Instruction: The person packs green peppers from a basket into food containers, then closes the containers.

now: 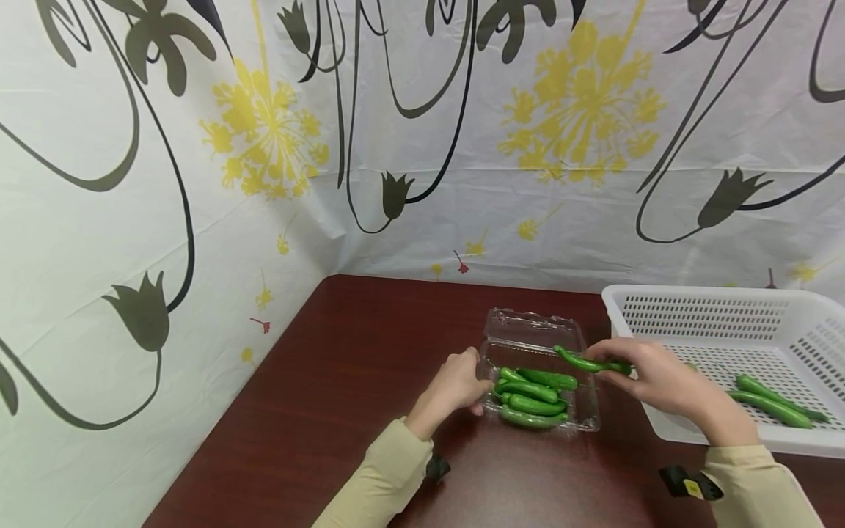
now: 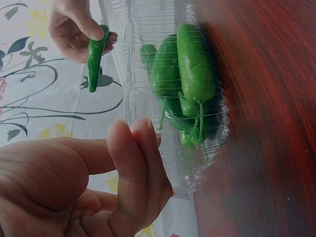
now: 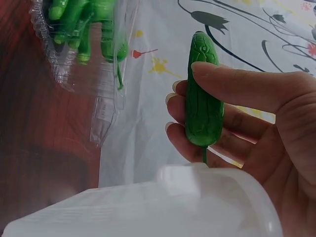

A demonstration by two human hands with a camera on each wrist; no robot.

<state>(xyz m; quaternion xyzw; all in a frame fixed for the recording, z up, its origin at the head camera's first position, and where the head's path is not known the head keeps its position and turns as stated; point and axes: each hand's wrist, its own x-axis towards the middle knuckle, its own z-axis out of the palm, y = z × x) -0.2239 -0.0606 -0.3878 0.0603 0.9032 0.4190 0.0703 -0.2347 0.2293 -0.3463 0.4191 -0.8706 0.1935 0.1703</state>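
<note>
Pale sleeves lay nearest the head camera, reaching in from the lower edge along both forearms. Beyond them hung a white sheet, printed with dark vines and yellow blossoms, covering the back and the left side. Below it spread a dark red tabletop, glossy toward the front. On the right of it stood a white basket with slotted walls and a perforated floor, partly hidden by the right forearm. Just left of the basket sat a clear container, its hinged lid leaning back from the far side.

The right hand was raised between container and basket, grasping one vegetable between thumb and fingers. The left hand was at the container's left edge, holding it with bent fingers and thumb.

Several green vegetables were heaped in the container, toward its left. Two more green ones rested in the basket, near its front. Smaller than these groups was the single held vegetable, slim and tilted, above the right part of the container.
</note>
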